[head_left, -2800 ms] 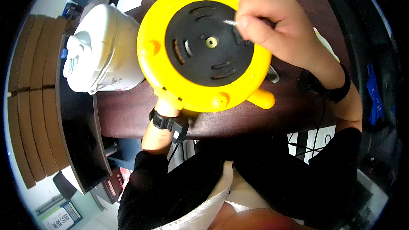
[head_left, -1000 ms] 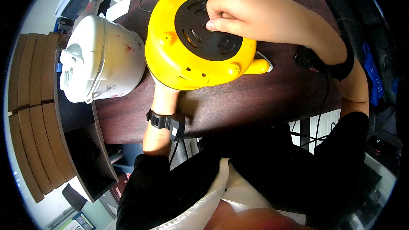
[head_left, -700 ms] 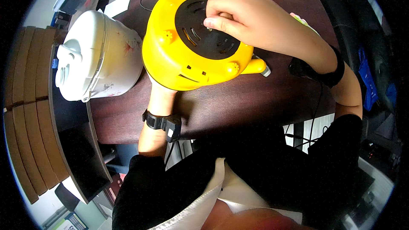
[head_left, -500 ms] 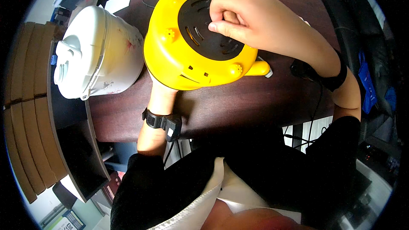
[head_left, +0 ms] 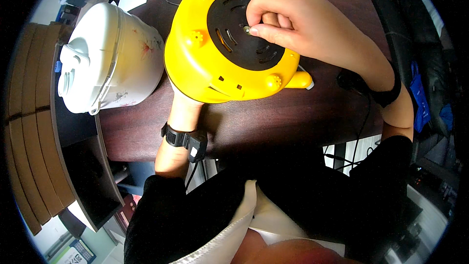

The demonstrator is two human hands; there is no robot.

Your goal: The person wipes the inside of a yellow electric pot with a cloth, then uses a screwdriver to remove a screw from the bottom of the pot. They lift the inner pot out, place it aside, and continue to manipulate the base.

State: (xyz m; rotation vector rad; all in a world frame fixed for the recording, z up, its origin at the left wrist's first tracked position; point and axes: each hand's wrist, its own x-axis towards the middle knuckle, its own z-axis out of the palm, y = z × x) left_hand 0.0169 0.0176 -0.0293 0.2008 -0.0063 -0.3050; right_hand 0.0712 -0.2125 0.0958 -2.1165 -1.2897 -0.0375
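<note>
A yellow electric pot is turned bottom up, its black round vented base plate facing me. Small yellow feet ring the plate. From below on the left, my left hand reaches under the pot and holds it; its fingers are hidden behind the yellow body. Over the plate's middle, my right hand is closed in a pinch of thumb and curled forefinger. At the thumb tip shows a small metal piece, too small to name surely. A yellow handle sticks out at the pot's right.
A white lidded bucket-shaped appliance with a floral print stands close on the left. Everything is on a dark brown table. A black cable hangs at the right; brown cartons are stacked far left.
The pot has shifted very slightly right. My right hand has moved a little right and down and turned, so the small metal piece now shows at its thumb tip.
</note>
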